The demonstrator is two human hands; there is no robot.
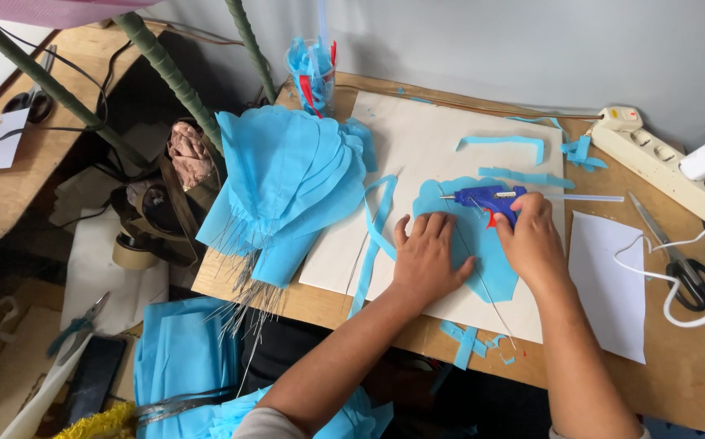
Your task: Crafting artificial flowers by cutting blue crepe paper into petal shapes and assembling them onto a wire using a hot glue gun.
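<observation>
Fingers spread, the left hand (426,256) presses flat and open on a blue petal-shaped piece of fabric (491,264) lying on a white board (417,146) on the desk (686,366). The right hand (534,236) is wrapped around a blue glue gun (483,197), nozzle pointing left over the fabric. A thin wire (483,280) runs across the fabric. Finished blue petals (287,179) pile just left of the board; scissors (686,264) and a power strip (661,158) lie to the right.

Single view only. Head-worn camera looks steeply down and forward from above the table (678,366), at close arm's-reach range. Both forearms enter from the bottom edge. Frame takes in the table, wall behind, and floor clutter at left.
</observation>
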